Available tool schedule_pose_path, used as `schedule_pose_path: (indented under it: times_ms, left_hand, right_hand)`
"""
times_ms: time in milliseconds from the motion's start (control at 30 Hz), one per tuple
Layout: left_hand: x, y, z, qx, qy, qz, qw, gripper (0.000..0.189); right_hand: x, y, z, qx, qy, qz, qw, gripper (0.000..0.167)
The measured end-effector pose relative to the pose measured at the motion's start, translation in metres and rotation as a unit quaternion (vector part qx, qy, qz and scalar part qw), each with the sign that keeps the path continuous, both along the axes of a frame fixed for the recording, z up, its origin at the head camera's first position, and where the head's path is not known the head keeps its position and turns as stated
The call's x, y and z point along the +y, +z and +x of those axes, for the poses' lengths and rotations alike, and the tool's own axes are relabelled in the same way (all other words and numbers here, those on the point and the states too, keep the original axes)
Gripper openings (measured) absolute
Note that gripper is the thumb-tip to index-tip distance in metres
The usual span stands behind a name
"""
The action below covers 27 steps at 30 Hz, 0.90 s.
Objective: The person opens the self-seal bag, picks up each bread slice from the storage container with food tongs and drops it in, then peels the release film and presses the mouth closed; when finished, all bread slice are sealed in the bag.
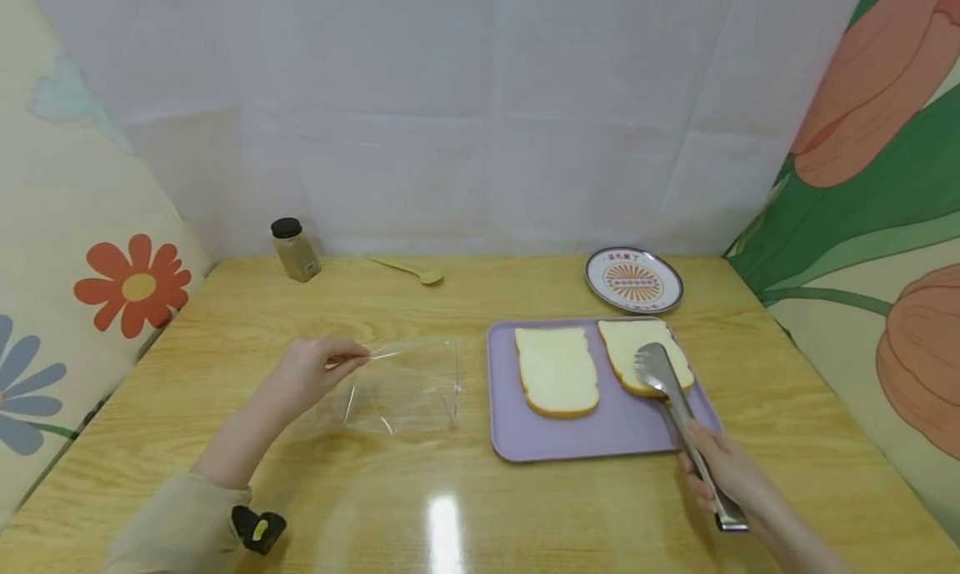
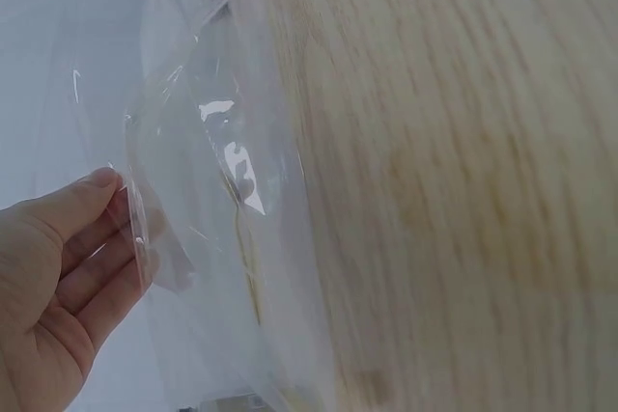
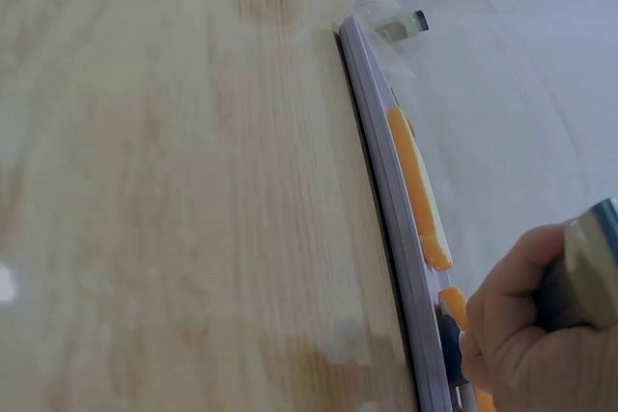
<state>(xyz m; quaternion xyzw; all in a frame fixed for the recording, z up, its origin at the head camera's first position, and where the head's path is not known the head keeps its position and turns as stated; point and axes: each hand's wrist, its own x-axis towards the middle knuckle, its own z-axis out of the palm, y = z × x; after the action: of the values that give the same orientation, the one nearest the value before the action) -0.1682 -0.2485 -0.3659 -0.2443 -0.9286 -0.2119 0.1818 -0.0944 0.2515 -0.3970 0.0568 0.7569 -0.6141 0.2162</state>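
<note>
My left hand (image 1: 318, 374) pinches the edge of a clear plastic bag (image 1: 412, 391) between thumb and fingers, left of the tray. In the left wrist view the thin film of the bag (image 2: 222, 171) hangs from the fingertips. Metal tongs (image 1: 690, 441) are gripped in my right hand (image 1: 723, 466), their scalloped heads over the right bread slice (image 1: 626, 345). One tong arm lies above the slice; the other is mostly hidden beneath. A second bread slice (image 1: 558, 370) lies flat on the left half of the purple tray (image 1: 517, 441).
Behind the tray is a round patterned plate (image 1: 633, 281). Toward the back left stand a jar with a black lid (image 1: 296, 253) and a gold-coloured spoon (image 1: 420, 274) lying flat. A white cloth (image 1: 450, 141) hangs behind the wooden table (image 1: 375, 507), with flower-painted walls at both sides.
</note>
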Motion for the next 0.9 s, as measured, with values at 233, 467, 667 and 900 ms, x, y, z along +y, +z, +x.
schedule_pose_path:
  times_ms: [233, 467, 667, 900]
  left_hand:
    - [-0.002, -0.001, -0.001, 0.007, -0.004, 0.003, 1.0000, 0.007]
    - [-0.002, -0.001, 0.001, -0.010, -0.001, 0.005, 0.9999, 0.008]
    - [0.000, 0.004, 0.004, -0.047, 0.012, 0.010, 0.9988, 0.010]
    - [0.001, 0.005, 0.005, -0.064, 0.014, 0.013, 0.9977, 0.011]
  right_hand:
    - [-0.002, 0.004, -0.014, -0.007, -0.016, 0.008, 0.9998, 0.045]
    - [-0.004, 0.003, -0.018, -0.017, -0.025, 0.019, 0.9994, 0.039]
    - [-0.001, 0.000, -0.019, -0.009, -0.008, 0.006, 0.9999, 0.034]
    - [0.010, 0.001, -0.017, -0.027, 0.012, -0.085, 0.9959, 0.034]
